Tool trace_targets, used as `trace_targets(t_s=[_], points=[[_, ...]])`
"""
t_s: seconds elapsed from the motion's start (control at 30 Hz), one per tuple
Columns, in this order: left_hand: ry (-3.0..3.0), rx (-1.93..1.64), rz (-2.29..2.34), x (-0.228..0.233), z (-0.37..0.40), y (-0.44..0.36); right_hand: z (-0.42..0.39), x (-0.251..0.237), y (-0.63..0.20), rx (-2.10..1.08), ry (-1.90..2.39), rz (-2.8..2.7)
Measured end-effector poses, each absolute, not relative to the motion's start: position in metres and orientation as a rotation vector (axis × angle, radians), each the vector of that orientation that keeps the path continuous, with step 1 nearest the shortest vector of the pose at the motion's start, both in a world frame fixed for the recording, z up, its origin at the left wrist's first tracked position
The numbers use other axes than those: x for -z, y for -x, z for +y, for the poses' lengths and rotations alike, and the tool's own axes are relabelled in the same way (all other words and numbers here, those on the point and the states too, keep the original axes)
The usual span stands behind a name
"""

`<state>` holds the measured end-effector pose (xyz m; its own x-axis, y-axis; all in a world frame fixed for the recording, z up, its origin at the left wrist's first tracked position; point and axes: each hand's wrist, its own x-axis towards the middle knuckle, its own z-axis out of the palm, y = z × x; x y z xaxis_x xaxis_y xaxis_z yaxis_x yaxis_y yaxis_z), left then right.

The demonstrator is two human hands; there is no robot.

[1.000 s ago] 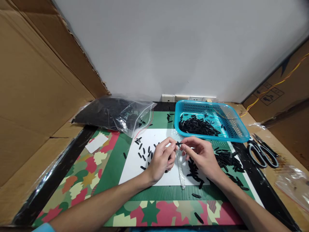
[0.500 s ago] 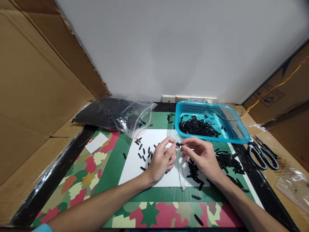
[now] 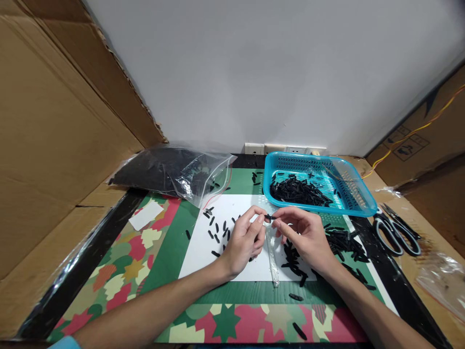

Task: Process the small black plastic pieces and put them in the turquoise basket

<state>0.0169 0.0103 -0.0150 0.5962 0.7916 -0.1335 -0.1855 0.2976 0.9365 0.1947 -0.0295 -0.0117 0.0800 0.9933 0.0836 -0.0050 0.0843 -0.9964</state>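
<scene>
A small black strip (image 3: 269, 217) is held level between my two hands, over the white sheet (image 3: 194, 264). My left hand (image 3: 245, 242) pinches its left end with thumb and forefinger, the other fingers curled in. On the right end, the fingertips of my right hand (image 3: 303, 237) are closed. Under the strip lies a narrow clear plastic sleeve (image 3: 272, 257). Loose black strips (image 3: 217, 237) are scattered left of my left hand, and a denser pile (image 3: 345, 242) lies beside my right wrist. What exactly the strips are cannot be made out.
A blue plastic basket (image 3: 368, 206) with black strips stands at the back right. At the back left lies a zip bag (image 3: 156, 169) full of black material. Black-handled scissors (image 3: 395, 235) rest at the right, near a crumpled clear bag (image 3: 443, 281). Cardboard (image 3: 54, 87) walls the left side.
Both hands keep almost the same place and the same pinch on the strip. The whole view has shifted very slightly; nothing else visibly differs.
</scene>
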Motion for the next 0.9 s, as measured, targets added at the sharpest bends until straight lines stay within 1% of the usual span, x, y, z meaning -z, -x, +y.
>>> trace_targets(t_s=[0.67,0.73,0.8,0.83,0.9], points=[[-1.087,-0.729,0.655,0.0168,0.0108,-0.0161,-0.0303,0.0139,-0.1950,-1.105,1.189,-1.230],[-1.079,-0.726,0.659,0.0154,0.0108,-0.0160,-0.0315,0.0142,-0.1936,-1.064,1.196,-1.285],[-1.077,-0.721,0.660,0.0143,0.0109,-0.0155,-0.0324,0.0148,-0.1937,-0.873,1.224,-1.412],[-1.079,-0.718,0.662,0.0139,0.0111,-0.0151,-0.0324,0.0149,-0.1949,-0.696,1.233,-1.505],[-1.088,-0.715,0.668,0.0136,0.0117,-0.0144,-0.0309,0.0146,-0.2008,-0.241,1.213,-1.694]])
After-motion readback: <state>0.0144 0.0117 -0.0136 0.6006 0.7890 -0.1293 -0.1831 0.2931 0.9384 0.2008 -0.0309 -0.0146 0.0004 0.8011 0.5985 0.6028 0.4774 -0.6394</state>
